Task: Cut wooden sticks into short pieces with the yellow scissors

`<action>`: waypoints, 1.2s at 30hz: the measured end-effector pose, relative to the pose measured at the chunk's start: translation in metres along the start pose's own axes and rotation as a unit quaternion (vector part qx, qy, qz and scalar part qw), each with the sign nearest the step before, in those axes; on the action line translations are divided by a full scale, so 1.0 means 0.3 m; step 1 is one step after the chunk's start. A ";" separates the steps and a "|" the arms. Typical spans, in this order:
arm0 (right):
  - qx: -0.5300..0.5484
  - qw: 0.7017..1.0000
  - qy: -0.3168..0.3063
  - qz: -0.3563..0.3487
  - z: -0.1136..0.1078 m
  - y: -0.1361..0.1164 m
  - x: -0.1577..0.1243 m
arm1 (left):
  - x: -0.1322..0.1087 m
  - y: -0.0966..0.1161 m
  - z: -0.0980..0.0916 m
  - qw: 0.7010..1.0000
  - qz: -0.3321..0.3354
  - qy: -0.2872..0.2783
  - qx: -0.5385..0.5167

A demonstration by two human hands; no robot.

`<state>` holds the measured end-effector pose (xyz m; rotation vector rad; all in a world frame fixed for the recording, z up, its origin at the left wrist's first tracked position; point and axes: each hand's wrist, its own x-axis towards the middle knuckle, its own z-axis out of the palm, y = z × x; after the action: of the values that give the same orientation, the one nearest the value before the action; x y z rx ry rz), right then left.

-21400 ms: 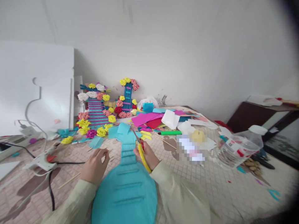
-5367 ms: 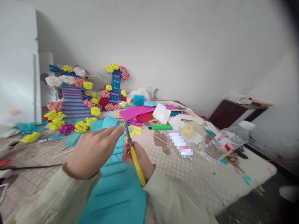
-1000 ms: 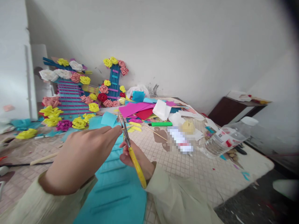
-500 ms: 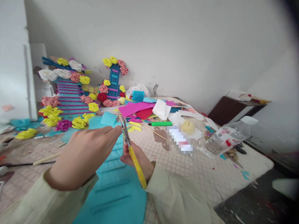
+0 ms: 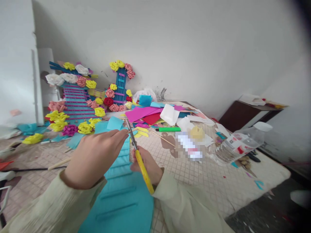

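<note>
My right hand [image 5: 148,165] is closed round the yellow-handled scissors [image 5: 143,170], whose blades point up and away. My left hand [image 5: 97,155] is closed in a pinch, knuckles toward me, on a thin pale stick [image 5: 131,131]. Only a short end of that stick shows, by the scissor blades; the rest is hidden by my fingers. Below both hands lies a turquoise paper-covered piece [image 5: 123,200], long with a rounded near end and several raised crosswise ridges.
Paper-flower decorated models [image 5: 79,102] lean by the wall. Coloured paper sheets [image 5: 141,113], a green marker [image 5: 169,129], a thin wooden stick [image 5: 165,139] and a pixelated item [image 5: 189,147] lie beyond my hands. A plastic bottle [image 5: 243,142] tilts at the right.
The view has turned slightly left, so the scene sits further right. The scissor blades look closer together by the stick; both hands keep their holds.
</note>
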<state>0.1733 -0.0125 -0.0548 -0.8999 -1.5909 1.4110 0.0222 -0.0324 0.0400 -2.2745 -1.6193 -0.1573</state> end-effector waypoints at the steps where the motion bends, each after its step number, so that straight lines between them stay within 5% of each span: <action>1: 0.021 1.000 -0.002 0.005 0.000 0.000 0.001 | -0.001 -0.001 -0.006 1.000 0.006 -0.017 -0.002; 6: 0.036 0.999 -0.013 0.014 0.001 -0.005 -0.002 | 0.001 0.001 -0.044 0.996 0.009 -0.091 0.001; 28: -0.027 0.999 -0.034 0.005 -0.017 -0.013 -0.002 | 0.010 0.006 -0.042 0.992 0.029 -0.125 0.000; 36: 0.011 0.996 -0.087 0.006 -0.026 -0.017 0.011 | 0.007 0.020 -0.019 0.997 0.025 -0.060 0.036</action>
<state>0.1789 -0.0069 -0.0491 -0.7940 -1.6971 1.5474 0.0291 -0.0343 0.0448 -2.3065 -1.5969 0.0483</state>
